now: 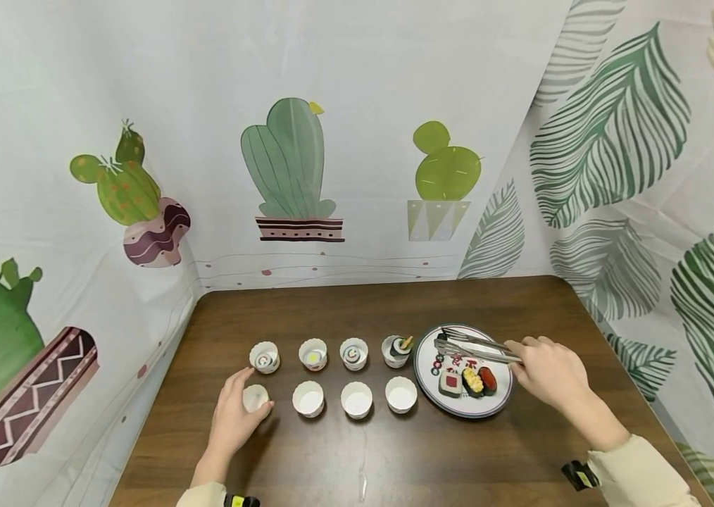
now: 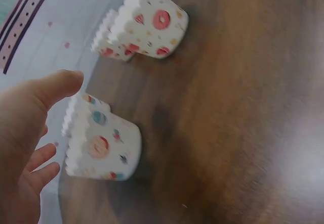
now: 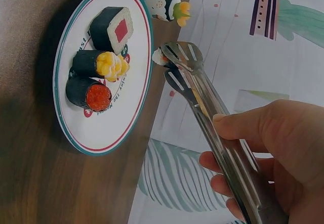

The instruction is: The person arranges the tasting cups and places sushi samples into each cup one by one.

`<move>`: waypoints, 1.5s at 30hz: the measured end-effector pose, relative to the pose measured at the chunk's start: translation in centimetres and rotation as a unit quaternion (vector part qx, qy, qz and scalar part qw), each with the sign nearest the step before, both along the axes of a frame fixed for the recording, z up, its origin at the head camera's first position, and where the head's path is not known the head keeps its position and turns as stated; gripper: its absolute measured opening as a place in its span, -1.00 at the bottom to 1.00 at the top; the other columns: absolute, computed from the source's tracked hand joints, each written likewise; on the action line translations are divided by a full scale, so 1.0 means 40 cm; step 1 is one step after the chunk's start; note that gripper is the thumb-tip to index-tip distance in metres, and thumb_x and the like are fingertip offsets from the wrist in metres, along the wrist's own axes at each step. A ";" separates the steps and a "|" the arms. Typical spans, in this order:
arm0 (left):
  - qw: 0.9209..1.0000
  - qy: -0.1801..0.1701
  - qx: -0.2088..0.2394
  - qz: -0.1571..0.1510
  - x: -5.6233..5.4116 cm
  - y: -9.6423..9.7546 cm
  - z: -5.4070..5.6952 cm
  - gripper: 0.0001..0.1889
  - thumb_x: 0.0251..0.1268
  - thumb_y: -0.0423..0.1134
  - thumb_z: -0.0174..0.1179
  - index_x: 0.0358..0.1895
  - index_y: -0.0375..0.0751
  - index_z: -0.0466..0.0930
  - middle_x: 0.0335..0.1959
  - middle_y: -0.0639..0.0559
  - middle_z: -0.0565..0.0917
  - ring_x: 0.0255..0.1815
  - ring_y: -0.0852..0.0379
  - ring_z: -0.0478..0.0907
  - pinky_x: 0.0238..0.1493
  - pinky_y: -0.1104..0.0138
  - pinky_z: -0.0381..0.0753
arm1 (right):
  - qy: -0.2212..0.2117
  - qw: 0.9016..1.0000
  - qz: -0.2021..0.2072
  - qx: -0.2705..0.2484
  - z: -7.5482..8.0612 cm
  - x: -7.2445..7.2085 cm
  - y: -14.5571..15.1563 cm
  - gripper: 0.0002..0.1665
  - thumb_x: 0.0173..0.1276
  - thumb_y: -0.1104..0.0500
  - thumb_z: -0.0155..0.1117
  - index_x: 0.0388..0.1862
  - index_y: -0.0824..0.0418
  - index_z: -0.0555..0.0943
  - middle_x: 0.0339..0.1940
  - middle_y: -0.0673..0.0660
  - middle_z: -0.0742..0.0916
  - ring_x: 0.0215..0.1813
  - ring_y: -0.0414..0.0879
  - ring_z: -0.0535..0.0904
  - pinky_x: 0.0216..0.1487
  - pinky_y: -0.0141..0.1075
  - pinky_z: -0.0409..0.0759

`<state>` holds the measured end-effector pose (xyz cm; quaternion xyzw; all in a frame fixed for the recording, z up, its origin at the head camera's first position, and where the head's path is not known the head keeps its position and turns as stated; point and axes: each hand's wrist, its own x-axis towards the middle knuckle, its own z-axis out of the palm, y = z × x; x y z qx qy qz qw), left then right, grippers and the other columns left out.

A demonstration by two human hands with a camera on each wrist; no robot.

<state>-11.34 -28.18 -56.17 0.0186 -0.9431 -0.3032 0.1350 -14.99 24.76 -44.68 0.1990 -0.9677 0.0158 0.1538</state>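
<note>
My left hand (image 1: 233,412) is around a small white scalloped paper cup (image 1: 255,398) at the near left, thumb and fingers spread on either side. In the left wrist view its fingers are loosely extended, with a gap to the printed cup (image 2: 104,148). My right hand (image 1: 550,370) grips metal tongs (image 1: 480,348) (image 3: 217,123), the thumb pressing on one arm. The tongs' tips reach over the far left of a round plate (image 1: 429,398). A small dark-and-white sushi piece (image 3: 160,57) sits at the tips, partly hidden by them.
On the plate are a square-centred sushi roll (image 1: 450,382), a yellow-topped one (image 1: 473,382) and a red-topped one (image 1: 487,380). The far row of cups holds small pieces, including a dark roll (image 1: 402,346). More near-row cups (image 1: 357,400) stand right of my left hand.
</note>
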 end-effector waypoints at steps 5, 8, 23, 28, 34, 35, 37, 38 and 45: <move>1.000 -0.003 0.002 0.014 0.017 -0.007 -0.026 -0.16 -0.26 -0.17 0.48 0.24 -0.25 0.31 0.20 -0.20 0.36 0.19 -0.21 0.32 0.04 -0.12 0.35 | 0.014 1.000 0.004 -0.004 -0.005 0.001 0.003 -0.65 -0.08 0.16 0.37 -0.24 0.21 0.64 -0.52 0.11 0.62 -0.45 0.09 0.53 -0.61 -0.17 0.41; 1.000 0.003 0.001 0.019 0.023 -0.008 -0.040 -0.16 -0.28 -0.19 0.49 0.22 -0.28 0.32 0.18 -0.24 0.38 0.15 -0.23 0.35 0.01 -0.12 0.38 | 0.012 1.000 0.001 -0.002 -0.007 0.001 0.005 -0.65 -0.07 0.16 0.37 -0.23 0.21 0.64 -0.50 0.11 0.63 -0.43 0.09 0.54 -0.60 -0.17 0.42; 0.998 -0.026 0.015 0.055 0.033 -0.004 -0.068 -0.14 -0.28 -0.24 0.46 0.24 -0.29 0.28 0.08 -0.31 0.45 0.04 -0.30 0.46 -0.07 -0.12 0.42 | 0.004 1.000 -0.008 0.001 0.003 0.006 0.009 -0.61 -0.06 0.14 0.40 -0.19 0.22 0.64 -0.47 0.13 0.65 -0.40 0.10 0.56 -0.56 -0.15 0.45; 0.998 -0.016 0.018 0.064 0.030 -0.004 -0.074 -0.20 -0.27 -0.27 0.45 0.20 -0.30 0.32 0.05 -0.30 0.49 0.01 -0.30 0.48 -0.10 -0.12 0.43 | 0.011 1.000 -0.004 -0.002 0.006 0.006 0.009 -0.61 -0.07 0.14 0.41 -0.19 0.22 0.64 -0.48 0.12 0.64 -0.41 0.09 0.55 -0.57 -0.16 0.45; 0.997 -0.006 0.019 0.069 0.027 -0.004 -0.077 -0.24 -0.29 -0.31 0.44 0.16 -0.30 0.36 0.00 -0.30 0.52 -0.03 -0.30 0.50 -0.14 -0.11 0.44 | 0.017 1.000 -0.001 -0.003 0.015 0.007 0.006 -0.62 -0.06 0.15 0.39 -0.19 0.21 0.63 -0.48 0.12 0.63 -0.42 0.10 0.54 -0.56 -0.15 0.45; 0.997 -0.006 0.018 0.069 0.027 -0.004 -0.077 -0.24 -0.28 -0.31 0.44 0.16 -0.30 0.36 -0.01 -0.30 0.52 -0.04 -0.29 0.50 -0.14 -0.11 0.44 | 0.019 1.000 0.000 -0.003 0.016 0.007 0.006 -0.61 -0.06 0.15 0.39 -0.19 0.21 0.63 -0.48 0.12 0.64 -0.42 0.09 0.54 -0.56 -0.15 0.45; 0.997 -0.005 0.018 0.069 0.027 -0.004 -0.077 -0.25 -0.29 -0.31 0.44 0.15 -0.30 0.37 -0.02 -0.29 0.53 -0.05 -0.29 0.51 -0.15 -0.11 0.44 | 0.021 1.000 0.001 -0.005 0.018 0.007 0.003 -0.62 -0.06 0.15 0.38 -0.18 0.22 0.64 -0.47 0.13 0.64 -0.42 0.09 0.54 -0.56 -0.15 0.45; 0.997 -0.005 0.019 0.070 0.026 -0.004 -0.077 -0.25 -0.29 -0.31 0.45 0.15 -0.30 0.37 -0.03 -0.29 0.53 -0.05 -0.29 0.51 -0.15 -0.11 0.44 | 0.023 1.000 0.002 -0.005 0.019 0.007 0.002 -0.62 -0.05 0.15 0.37 -0.18 0.22 0.64 -0.47 0.13 0.64 -0.42 0.09 0.54 -0.56 -0.15 0.45; 0.997 -0.005 0.023 0.074 0.025 -0.002 -0.080 -0.27 -0.29 -0.30 0.45 0.13 -0.29 0.39 -0.02 -0.29 0.53 -0.03 -0.29 0.51 -0.13 -0.10 0.44 | 0.022 1.000 0.007 -0.007 0.026 0.004 -0.009 -0.62 -0.01 0.14 0.34 -0.15 0.21 0.64 -0.42 0.14 0.66 -0.39 0.09 0.55 -0.53 -0.14 0.48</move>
